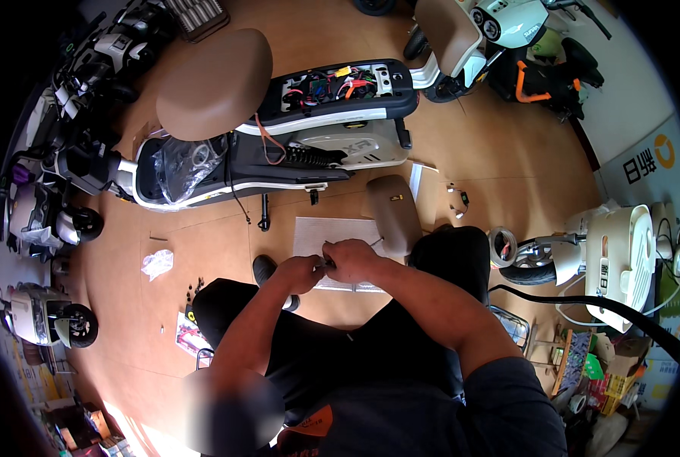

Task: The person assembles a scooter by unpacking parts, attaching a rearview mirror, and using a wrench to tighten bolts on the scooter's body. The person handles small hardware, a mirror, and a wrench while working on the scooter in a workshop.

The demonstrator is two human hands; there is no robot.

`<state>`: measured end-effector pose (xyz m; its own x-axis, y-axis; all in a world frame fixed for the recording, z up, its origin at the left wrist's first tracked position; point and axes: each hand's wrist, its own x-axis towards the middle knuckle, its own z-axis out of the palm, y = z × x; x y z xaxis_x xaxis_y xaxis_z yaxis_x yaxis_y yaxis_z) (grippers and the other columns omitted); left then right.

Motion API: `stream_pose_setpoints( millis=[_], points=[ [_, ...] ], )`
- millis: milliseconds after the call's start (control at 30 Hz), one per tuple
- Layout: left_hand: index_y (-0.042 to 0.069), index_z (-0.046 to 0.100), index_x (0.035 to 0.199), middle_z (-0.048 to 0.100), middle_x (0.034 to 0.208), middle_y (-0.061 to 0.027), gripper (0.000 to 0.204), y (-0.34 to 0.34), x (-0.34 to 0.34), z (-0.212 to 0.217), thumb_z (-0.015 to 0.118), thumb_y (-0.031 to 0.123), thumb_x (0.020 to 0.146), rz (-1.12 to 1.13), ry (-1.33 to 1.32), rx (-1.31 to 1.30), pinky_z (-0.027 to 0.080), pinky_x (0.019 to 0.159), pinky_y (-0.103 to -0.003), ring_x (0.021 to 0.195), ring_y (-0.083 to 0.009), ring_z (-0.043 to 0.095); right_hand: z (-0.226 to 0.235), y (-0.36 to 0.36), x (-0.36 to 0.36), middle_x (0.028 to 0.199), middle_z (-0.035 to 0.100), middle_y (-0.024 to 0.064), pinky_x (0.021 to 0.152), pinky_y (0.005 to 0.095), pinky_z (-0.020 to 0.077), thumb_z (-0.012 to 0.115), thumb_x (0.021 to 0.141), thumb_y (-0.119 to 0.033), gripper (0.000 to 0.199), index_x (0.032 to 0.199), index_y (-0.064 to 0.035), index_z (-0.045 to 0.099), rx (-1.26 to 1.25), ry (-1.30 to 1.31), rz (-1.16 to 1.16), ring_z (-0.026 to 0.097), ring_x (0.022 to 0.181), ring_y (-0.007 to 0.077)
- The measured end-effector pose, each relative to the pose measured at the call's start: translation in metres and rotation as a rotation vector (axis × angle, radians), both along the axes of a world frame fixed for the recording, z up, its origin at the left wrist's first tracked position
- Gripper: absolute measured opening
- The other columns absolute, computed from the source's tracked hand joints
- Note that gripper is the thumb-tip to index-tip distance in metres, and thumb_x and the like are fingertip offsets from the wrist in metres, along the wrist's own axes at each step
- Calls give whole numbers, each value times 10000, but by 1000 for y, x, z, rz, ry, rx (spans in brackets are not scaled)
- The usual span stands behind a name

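My left hand point(300, 275) and my right hand point(352, 260) meet in front of my lap, fingers closed. Between their fingertips is a small dark piece, too small and covered to name. Under them on the floor lies a whitish flat sheet point(332, 228). A brown padded seat part point(394, 213) rests at the sheet's right edge. Beyond stands a white and black electric scooter point(370, 145). Its brown seat point(218, 84) is tipped up, and coloured wiring point(340, 87) shows in the exposed compartment.
A clear plastic bag point(184, 167) lies on the scooter's footboard. Crumpled plastic point(157, 263) and small dark parts point(194, 288) are on the floor at left. A tape roll point(502, 247) sits near my right knee, beside a white scooter point(618, 259). More scooters point(51, 221) line the left wall.
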<state>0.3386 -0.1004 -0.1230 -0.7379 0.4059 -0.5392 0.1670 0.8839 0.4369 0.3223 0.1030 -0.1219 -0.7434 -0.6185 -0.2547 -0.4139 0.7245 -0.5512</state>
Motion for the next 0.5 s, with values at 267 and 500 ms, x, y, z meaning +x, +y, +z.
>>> stream_pose_setpoints(
  millis=[267, 500],
  points=[
    [89, 677, 1257, 746, 1056, -191, 411, -4, 1, -9, 587, 391, 993, -4, 34, 13, 540, 899, -483, 1019, -390, 696, -11, 1, 0, 872, 707, 126, 759, 486, 539, 728, 857, -374, 340, 988, -77, 630, -44, 48, -3, 696, 864, 359],
    [77, 672, 1252, 744, 1055, -196, 407, -3, 2, -4, 587, 381, 994, -6, 24, 19, 539, 901, -485, 1024, -394, 694, -12, 1, 2, 859, 705, 126, 745, 485, 537, 739, 853, -379, 347, 977, -75, 626, -74, 61, -4, 696, 845, 358]
  ],
)
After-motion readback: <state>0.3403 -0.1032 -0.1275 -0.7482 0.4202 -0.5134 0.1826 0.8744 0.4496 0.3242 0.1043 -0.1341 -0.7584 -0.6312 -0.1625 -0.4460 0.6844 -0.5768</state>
